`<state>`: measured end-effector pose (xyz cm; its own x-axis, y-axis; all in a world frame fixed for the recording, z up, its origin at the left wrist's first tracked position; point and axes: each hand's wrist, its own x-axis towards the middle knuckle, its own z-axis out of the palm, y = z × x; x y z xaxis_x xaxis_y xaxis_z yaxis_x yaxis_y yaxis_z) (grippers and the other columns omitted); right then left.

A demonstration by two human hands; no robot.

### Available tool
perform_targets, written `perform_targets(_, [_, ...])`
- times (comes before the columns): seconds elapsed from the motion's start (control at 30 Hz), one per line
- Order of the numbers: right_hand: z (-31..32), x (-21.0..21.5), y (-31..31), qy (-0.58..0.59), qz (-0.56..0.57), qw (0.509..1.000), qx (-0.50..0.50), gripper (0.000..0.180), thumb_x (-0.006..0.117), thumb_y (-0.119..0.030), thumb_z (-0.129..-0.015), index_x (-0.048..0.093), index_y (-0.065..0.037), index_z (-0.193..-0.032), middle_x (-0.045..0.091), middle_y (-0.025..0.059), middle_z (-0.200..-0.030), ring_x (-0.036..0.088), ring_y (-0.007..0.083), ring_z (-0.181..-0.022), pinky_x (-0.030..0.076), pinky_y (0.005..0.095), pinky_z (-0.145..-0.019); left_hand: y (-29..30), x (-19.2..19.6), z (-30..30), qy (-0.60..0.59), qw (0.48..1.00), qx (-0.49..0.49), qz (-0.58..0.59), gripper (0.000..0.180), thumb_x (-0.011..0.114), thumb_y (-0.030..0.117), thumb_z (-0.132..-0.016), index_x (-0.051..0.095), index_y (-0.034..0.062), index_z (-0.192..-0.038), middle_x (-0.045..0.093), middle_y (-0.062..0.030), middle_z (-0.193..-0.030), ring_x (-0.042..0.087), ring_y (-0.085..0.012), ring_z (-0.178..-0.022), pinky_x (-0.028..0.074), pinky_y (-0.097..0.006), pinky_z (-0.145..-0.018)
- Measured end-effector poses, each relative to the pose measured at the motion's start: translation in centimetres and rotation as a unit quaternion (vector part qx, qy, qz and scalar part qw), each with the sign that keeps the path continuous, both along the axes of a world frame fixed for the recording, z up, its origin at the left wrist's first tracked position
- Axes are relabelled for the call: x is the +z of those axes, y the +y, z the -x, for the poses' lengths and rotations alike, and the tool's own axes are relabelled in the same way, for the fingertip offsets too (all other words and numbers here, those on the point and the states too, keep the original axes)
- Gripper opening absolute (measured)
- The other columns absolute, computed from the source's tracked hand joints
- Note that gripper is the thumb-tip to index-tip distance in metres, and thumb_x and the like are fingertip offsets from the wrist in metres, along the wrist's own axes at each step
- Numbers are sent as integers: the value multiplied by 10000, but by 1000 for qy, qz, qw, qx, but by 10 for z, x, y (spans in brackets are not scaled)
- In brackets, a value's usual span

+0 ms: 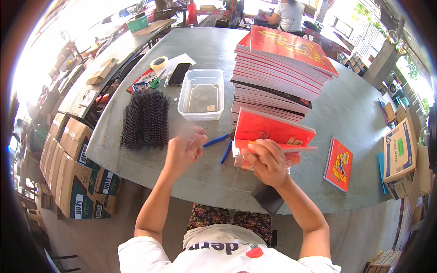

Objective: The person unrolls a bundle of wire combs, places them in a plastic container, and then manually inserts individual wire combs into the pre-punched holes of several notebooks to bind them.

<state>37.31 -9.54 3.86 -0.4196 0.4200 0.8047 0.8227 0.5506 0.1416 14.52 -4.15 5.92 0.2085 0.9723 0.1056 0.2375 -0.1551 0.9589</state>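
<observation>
My right hand (pixel 268 161) grips a small red-covered notebook (pixel 268 129), its cover raised and its pages partly parted, at the near side of a tall stack of notebooks (pixel 277 68). My left hand (pixel 185 148) is in the air over the table, left of the notebook, with fingers bent and smeared by motion; whether it holds anything is unclear. Between the hands lie blue-handled pliers (pixel 217 140), their jaws hidden by the notebook. A bundle of black spiral binding coils (pixel 145 120) rests left of my left hand. One bound red notebook (pixel 338 164) lies to the right.
Beyond my left hand stands a clear plastic tub (pixel 201 72). A phone (pixel 179 74), a tape roll (pixel 159 63) and green-handled scissors (pixel 155 83) lie near it. A dark pad (pixel 268 199) overlaps the table's front edge. Cartons (pixel 75 182) are stacked left; another carton (pixel 400 152) stands right.
</observation>
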Motion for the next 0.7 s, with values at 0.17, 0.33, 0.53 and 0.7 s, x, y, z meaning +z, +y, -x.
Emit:
perform_targets(0.17, [31,27,26,106,130,975,-147,196,667,-253,-674,563,-88,-683,564,55,-777,549,234,-726,406,350,-645,6,-1,-26,-20,989,-47,-136,167,548,115,-871,610,23,-996,604,-43,-720,538,-90,-604,430,-225,-559])
perform_targets(0.33, [23,22,41,69,135,966,-209,258,645,-344,-710,561,-100,-704,534,18,-623,537,197,-642,383,342,-603,5,1,-47,15,974,-50,-219,136,593,74,-835,616,29,-961,627,-113,-773,562,-151,-618,445,-260,-566])
perform_targets(0.53, [21,31,32,174,169,963,-119,151,644,-239,-723,615,-109,-795,629,14,-724,597,194,-665,404,330,-621,0,-2,-54,97,955,-17,-281,152,628,58,-796,626,0,-937,642,-128,-844,628,-195,-671,485,-275,-609])
perform_targets(0.7, [19,33,28,177,203,958,-100,134,634,-187,-731,633,-116,-845,646,20,-765,606,196,-700,416,332,-647,-5,0,-57,95,959,19,-267,137,634,36,-777,630,12,-911,627,-130,-831,618,-198,-649,479,-282,-561])
